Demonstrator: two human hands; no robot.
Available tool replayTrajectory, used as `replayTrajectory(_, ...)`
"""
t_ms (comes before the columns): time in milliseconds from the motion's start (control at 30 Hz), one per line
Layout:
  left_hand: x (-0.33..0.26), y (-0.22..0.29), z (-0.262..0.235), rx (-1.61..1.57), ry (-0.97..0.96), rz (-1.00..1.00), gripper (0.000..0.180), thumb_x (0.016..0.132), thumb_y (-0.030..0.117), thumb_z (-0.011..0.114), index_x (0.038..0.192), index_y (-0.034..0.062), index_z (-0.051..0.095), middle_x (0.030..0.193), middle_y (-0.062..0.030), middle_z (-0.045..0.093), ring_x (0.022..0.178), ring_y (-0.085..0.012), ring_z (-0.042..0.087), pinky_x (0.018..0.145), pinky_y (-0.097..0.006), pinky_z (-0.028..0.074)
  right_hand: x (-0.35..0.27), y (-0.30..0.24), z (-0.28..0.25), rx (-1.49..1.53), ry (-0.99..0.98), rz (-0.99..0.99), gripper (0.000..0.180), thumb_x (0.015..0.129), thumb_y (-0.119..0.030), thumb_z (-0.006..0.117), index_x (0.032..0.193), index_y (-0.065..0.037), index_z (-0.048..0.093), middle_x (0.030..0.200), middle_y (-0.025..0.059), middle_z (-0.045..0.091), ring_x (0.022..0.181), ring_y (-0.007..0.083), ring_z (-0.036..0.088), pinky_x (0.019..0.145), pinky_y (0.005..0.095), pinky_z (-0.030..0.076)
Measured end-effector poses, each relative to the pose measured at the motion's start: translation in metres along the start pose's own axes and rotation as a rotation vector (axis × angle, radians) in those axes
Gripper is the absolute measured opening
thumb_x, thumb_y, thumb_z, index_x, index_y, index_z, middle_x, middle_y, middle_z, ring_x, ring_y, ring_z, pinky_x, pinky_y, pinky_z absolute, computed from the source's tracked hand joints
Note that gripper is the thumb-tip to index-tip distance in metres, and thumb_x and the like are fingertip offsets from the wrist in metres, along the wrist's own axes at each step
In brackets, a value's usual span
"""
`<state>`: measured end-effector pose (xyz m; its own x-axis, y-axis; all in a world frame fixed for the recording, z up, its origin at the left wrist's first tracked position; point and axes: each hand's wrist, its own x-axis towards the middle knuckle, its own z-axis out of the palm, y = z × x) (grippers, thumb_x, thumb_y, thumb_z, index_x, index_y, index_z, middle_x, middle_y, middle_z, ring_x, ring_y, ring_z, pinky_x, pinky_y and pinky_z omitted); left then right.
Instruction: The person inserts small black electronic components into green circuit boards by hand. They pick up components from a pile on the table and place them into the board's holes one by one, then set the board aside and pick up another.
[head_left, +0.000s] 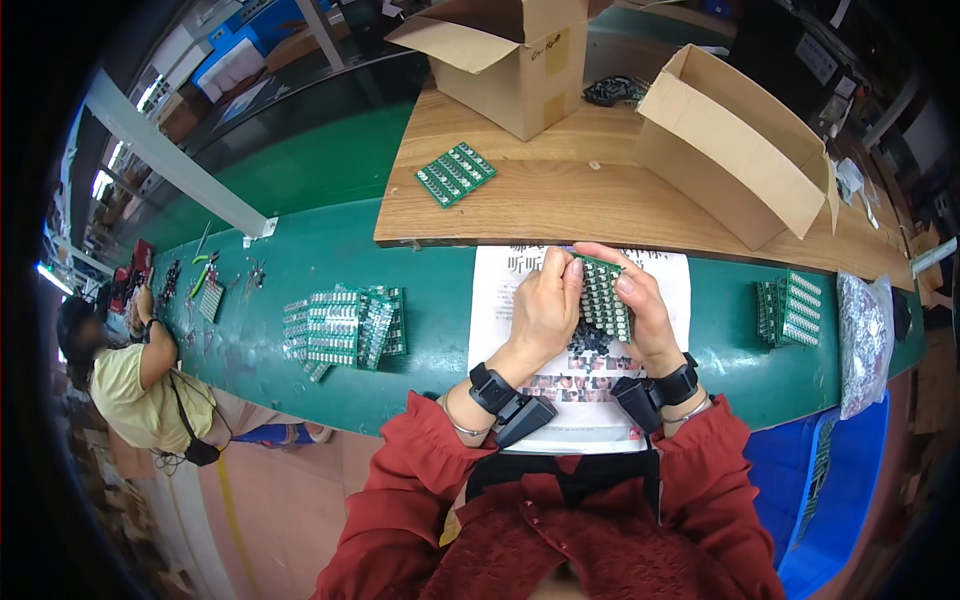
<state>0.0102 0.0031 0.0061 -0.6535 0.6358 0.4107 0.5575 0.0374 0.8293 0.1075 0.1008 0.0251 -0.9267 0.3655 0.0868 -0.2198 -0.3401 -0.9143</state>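
I'm seeing two bare hands close together: the left hand point(543, 308) and the right hand point(650, 315) are both gripping one circuit board point(603, 300), which is tilting between them above one sheet of paper point(495, 350). Two wrist straps point(490, 388) are circling the wrists, one on each. One heap of black bits point(592, 342) is lying on the sheet just beneath, its pieces too small for counting. One lone board point(456, 175) is lying on the wooden top point(550, 200), and two cardboard boxes point(715, 170) are standing there too. Two piles of boards are flanking the sheet, a left pile point(335, 325) and a right pile point(802, 308); their layers are overlapping too much for me to count. One co-worker point(140, 390) is reaching over the far left end.

The gripped board is showing a thin, green, rectangular shape, studded with rows of pale squares. The boxes are gaping open, plain brown and stiff-walled. The wood is showing straight grain, while the smooth green table point(440, 280) is shining. At its right end, one plastic bag point(865, 345) is wrinkling and glinting.
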Motion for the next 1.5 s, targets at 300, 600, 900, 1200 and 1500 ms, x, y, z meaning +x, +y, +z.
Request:
replayTrajectory(300, 0.0, 0.012, -0.007, -0.182, -0.036, -0.124, 0.012, 0.095, 0.014, 0.046, 0.091, 0.0029, 0.046, 0.065, -0.0188, 0.054, 0.059, -0.0387, 0.057, 0.051, -0.042, 0.042, 0.001, 0.007, 0.0, 0.149, 0.057, -0.049, 0.048, 0.088, -0.028, 0.052, 0.126, 0.003, 0.048, 0.109, 0.0076, 0.059, 0.097, 0.0113, 0.057, 0.087, 0.0246, 0.044)
replayTrajectory(600, -0.002, 0.004, -0.001, -0.118, 0.029, -0.017, 0.01, 0.095, 0.012, 0.047, 0.09, 0.0035, 0.047, 0.062, -0.0172, 0.052, 0.056, -0.0344, 0.057, 0.049, -0.039, 0.041, 0.006, 0.02, 0.0, -0.175, 0.061, -0.13, 0.059, 0.088, -0.04, 0.05, 0.127, 0.003, 0.045, 0.115, 0.0114, 0.058, 0.105, 0.0161, 0.056, 0.091, 0.0269, 0.043)
replayTrajectory(900, -0.004, 0.008, -0.003, -0.174, -0.049, -0.09, 0.01, 0.094, 0.014, 0.048, 0.091, 0.0048, 0.046, 0.06, -0.0168, 0.053, 0.054, -0.0354, 0.056, 0.05, -0.04, 0.042, 0.003, 0.011, 0.009, 0.026, 0.152, -0.115, 0.047, 0.091, -0.031, 0.048, 0.125, 0.002, 0.048, 0.107, 0.0088, 0.059, 0.096, 0.0113, 0.055, 0.086, 0.0238, 0.043)
replayTrajectory(1200, -0.008, 0.006, 0.003, -0.138, -0.003, -0.02, 0.011, 0.094, 0.012, 0.046, 0.087, 0.003, 0.048, 0.062, -0.0156, 0.052, 0.055, -0.0285, 0.052, 0.051, -0.037, 0.04, 0.003, 0.014, 0.012, -0.041, 0.163, -0.166, 0.045, 0.092, -0.029, 0.047, 0.124, 0.003, 0.049, 0.108, 0.0069, 0.058, 0.098, 0.0109, 0.053, 0.089, 0.023, 0.039)
replayTrajectory(1500, -0.007, 0.007, 0.0, -0.058, -0.054, -0.04, 0.012, 0.092, 0.017, 0.05, 0.089, 0.006, 0.047, 0.063, -0.0175, 0.058, 0.061, -0.0382, 0.06, 0.051, -0.045, 0.044, 0.007, 0.017, 0.009, -0.132, 0.218, -0.226, 0.041, 0.09, -0.024, 0.05, 0.122, 0.001, 0.052, 0.11, 0.0073, 0.058, 0.1, 0.012, 0.051, 0.091, 0.0245, 0.038)
